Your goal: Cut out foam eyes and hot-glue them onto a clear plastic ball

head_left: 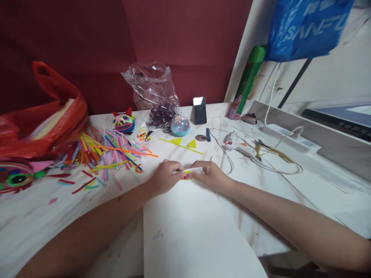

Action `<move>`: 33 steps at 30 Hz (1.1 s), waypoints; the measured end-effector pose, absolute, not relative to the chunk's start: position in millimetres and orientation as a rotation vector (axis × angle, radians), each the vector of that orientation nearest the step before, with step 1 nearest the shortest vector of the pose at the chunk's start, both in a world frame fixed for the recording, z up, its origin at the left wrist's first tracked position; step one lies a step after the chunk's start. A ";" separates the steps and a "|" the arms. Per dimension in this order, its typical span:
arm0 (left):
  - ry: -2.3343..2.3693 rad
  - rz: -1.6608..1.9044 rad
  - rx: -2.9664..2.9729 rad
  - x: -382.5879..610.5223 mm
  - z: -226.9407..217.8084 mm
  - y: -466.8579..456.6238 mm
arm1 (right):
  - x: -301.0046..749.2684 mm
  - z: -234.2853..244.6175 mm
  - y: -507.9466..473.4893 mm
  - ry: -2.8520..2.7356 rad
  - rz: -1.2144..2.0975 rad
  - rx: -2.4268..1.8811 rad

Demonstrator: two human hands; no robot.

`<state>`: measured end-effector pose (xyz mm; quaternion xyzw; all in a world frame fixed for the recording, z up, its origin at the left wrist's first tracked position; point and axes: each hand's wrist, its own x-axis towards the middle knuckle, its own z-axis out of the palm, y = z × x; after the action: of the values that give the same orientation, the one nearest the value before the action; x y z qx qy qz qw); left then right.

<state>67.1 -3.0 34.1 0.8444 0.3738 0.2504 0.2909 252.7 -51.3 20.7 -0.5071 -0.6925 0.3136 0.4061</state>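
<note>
My left hand [165, 177] and my right hand [211, 175] meet at the middle of the white table [304, 193]. Both are closed in a pinch on one small craft piece [188, 173]. It is a pale strip with a yellow and pink bit under it, mostly hidden by my fingers. The piece rests just above the far edge of a white sheet of paper [188, 231]. A thin yellow strip [181, 146] with two yellow triangles lies a little beyond my hands.
A heap of coloured pipe cleaners [110, 150] and a red plastic bag [43, 119] lie at left. A painted cat-face ball [124, 121], clear bag [155, 92], dome [180, 126] and phone [199, 110] stand behind. A glue gun [230, 141], cables and pliers [268, 150] lie at right.
</note>
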 end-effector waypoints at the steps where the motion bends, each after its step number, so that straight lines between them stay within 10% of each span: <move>1: 0.987 0.691 2.286 67.7 34.9 -4.3 | 251.6 20.7 -52.4 -1.771 0.768 -1.258; 33: 1.105 0.969 1.917 55.1 26.1 26.6 | 285.3 11.7 5.7 -1.697 0.502 -1.723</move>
<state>55.1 26.6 26.1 0.7420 0.4275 0.3750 0.3550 285.3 5.7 11.7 -0.6588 -0.6486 0.1917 0.3295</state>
